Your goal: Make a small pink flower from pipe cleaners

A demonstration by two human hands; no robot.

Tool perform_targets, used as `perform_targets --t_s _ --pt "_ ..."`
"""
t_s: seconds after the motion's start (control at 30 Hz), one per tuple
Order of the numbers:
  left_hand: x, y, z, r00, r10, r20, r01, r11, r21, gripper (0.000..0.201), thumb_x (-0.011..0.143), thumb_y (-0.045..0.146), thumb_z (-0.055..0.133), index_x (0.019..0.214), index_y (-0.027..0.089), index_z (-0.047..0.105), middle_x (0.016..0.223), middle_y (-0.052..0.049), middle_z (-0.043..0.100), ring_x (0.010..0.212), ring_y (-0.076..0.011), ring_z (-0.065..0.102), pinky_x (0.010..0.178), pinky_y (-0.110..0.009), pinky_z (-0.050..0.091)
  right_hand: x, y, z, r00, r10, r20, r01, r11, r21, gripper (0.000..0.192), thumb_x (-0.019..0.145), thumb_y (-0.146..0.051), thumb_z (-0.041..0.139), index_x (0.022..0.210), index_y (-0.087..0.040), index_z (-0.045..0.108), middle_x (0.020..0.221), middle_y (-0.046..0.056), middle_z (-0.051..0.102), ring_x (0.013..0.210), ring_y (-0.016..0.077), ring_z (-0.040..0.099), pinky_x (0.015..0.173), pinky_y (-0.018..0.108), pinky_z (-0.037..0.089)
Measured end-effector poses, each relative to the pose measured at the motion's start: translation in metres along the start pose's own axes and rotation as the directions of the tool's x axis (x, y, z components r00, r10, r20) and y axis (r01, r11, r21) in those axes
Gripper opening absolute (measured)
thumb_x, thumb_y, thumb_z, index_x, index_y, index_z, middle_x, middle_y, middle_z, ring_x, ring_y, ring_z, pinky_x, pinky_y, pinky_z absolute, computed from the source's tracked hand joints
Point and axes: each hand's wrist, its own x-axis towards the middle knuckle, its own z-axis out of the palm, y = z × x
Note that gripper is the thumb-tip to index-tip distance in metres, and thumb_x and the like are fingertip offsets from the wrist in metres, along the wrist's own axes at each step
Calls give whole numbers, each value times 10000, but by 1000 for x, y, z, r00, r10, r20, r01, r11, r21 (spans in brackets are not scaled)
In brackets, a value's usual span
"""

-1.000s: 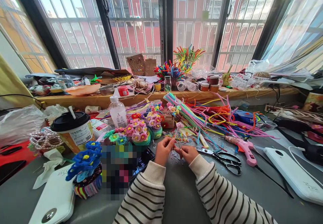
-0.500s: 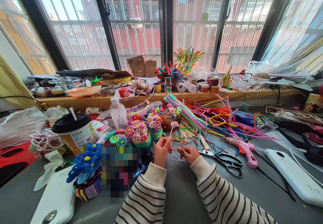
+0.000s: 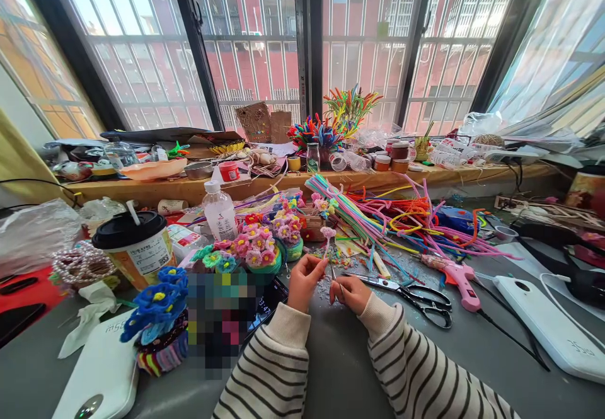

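— What's in the hands?
— A small pink fuzzy flower (image 3: 328,232) on a thin stem, just below the frame's centre. The left hand (image 3: 303,282) pinches the stem; the right hand (image 3: 352,293) is closed on its lower end.
— Around it?
— Steel scissors (image 3: 416,295) with black handles and a pink glue gun (image 3: 454,276) to the right, a heap of bright fuzzy wires (image 3: 392,217) behind.
— Any writing?
— The lidded paper cup (image 3: 137,246) at left has a printed label, too small to read.
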Motion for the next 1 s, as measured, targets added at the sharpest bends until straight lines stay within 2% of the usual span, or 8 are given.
perform_targets --t_s 0.23,0.53,0.73,0.87,1.0 --pt "0 -2 -1 999 33 10 -33 999 42 197 569 273 586 550 140 442 503 55 419 457 -46 372 452 -179 290 1 -1 -1 999 3 -35 -5 998 -56 687 630 -678 179 485 -117 548 384 -28 330 384 63 318 408 192 247" --pt "-1 -5 -2 996 56 75 -64 992 108 207 594 265 559 541 144 399 513 57 364 469 -46 322 448 -176 257 2 0 -5 1000 10 -6 -11 996 -92 682 636 -673 178 478 -125 553 387 -21 354 393 66 336 419 198 251" --pt "-2 -8 -2 991 103 90 -118 974 194 186 615 258 535 558 149 396 515 55 362 483 -56 331 463 -180 267 2 -1 -12 997 62 37 -56 989 -135 600 648 -640 253 449 -144 526 371 -30 351 375 59 316 393 196 226" --pt "-2 -8 -2 989 113 92 -131 967 220 185 616 263 537 561 148 403 517 54 369 487 -57 338 469 -183 270 3 1 -13 996 85 -2 -84 988 -127 556 652 -615 301 422 -150 500 371 -29 371 369 56 313 389 198 223" --pt "-1 -8 -2 993 79 90 -94 981 172 185 618 288 537 573 143 431 516 53 384 482 -56 350 471 -185 276 5 4 -13 997 59 -44 -64 990 -129 539 649 -602 328 405 -148 484 390 -19 401 395 62 341 405 198 242"
